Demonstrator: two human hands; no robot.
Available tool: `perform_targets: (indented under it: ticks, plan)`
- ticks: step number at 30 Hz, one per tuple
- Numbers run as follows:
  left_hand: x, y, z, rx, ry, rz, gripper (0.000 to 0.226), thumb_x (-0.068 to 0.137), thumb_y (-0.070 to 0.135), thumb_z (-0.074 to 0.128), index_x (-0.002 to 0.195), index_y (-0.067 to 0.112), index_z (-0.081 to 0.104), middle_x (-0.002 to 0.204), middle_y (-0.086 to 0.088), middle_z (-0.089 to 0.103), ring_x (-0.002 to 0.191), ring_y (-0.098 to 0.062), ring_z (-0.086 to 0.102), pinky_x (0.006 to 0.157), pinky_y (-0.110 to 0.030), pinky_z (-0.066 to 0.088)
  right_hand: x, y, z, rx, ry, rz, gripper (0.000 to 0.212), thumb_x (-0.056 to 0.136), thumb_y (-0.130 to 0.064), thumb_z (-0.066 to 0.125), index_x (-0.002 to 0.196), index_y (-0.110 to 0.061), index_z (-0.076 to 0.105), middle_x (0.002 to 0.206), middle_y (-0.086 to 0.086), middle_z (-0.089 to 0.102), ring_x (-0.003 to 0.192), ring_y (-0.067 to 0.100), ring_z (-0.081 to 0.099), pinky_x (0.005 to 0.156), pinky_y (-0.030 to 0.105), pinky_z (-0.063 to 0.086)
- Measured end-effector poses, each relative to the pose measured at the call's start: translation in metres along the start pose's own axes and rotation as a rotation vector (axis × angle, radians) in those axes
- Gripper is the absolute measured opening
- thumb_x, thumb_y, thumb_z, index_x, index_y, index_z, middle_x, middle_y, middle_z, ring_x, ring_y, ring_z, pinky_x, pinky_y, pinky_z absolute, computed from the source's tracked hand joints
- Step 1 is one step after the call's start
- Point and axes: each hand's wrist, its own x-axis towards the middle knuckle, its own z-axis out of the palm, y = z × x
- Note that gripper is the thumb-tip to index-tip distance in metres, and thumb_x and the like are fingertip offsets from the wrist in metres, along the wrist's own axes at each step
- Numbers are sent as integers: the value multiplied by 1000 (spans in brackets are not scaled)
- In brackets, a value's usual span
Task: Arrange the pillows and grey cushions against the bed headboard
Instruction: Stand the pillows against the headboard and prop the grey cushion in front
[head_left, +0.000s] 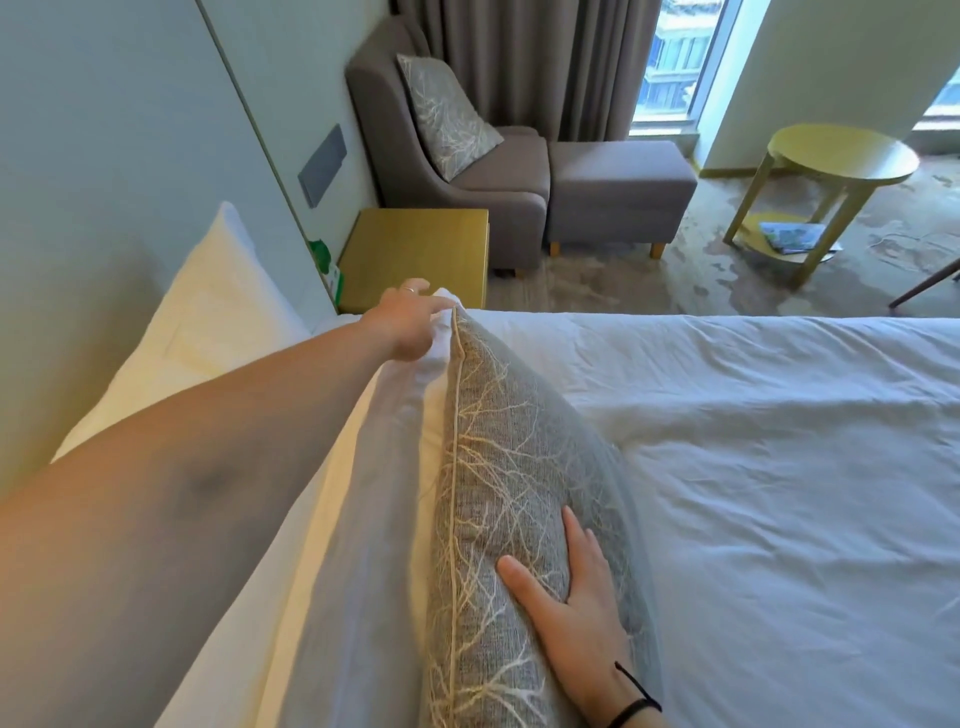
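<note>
A grey cushion (514, 467) with a pale branch pattern stands on edge on the bed, leaning against a white pillow (400, 415). Behind that, another white pillow (208, 317) rests against the headboard wall (104, 182). My left hand (410, 322) reaches far forward and grips the top far corner of the front white pillow, right beside the cushion's corner. My right hand (566, 587) lies flat with straight fingers on the cushion's near face. A second grey patterned cushion (447, 114) sits on the armchair.
White duvet (753, 467) covers the bed to the right. A yellow-wood bedside table (415, 254) stands beyond the bed's far edge. Grey armchair (395, 156) and footstool (618, 187) stand by the curtain; a round yellow table (841, 156) is at right.
</note>
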Motion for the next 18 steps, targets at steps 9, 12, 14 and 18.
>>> perform_targets:
  ticks: [9, 12, 14, 18]
  plan:
    - [15, 8, 9, 302, 347, 65, 25, 94, 1, 48, 109, 10, 64, 101, -8, 64, 86, -29, 63, 73, -41, 55, 2, -4, 10, -45, 42, 69, 95, 38, -103, 47, 117, -85, -3, 159, -25, -1, 148, 10, 1, 115, 64, 8]
    - [23, 3, -14, -270, 423, -329, 33, 104, 25, 39, 110, 6, 64, 99, -13, 67, 89, -31, 65, 75, -41, 52, 1, -2, 11, -65, 46, 64, 95, 39, -103, 45, 117, -84, -6, 159, -25, -4, 148, 10, 0, 114, 66, 7]
    - [30, -12, -35, -746, 374, -595, 38, 102, 23, 41, 131, 4, 55, 129, -17, 61, 115, -33, 60, 91, -40, 51, 1, 0, 13, -68, 51, 60, 96, 39, -103, 44, 119, -83, -6, 159, -25, -5, 148, 10, -1, 114, 67, 6]
    - [14, -24, -38, -1128, 205, -735, 27, 103, 24, 41, 120, 3, 48, 99, -14, 67, 81, -27, 67, 75, -39, 58, 2, 3, 17, -83, 59, 68, 99, 41, -104, 42, 123, -81, -8, 158, -27, -6, 148, 10, -1, 112, 69, 5]
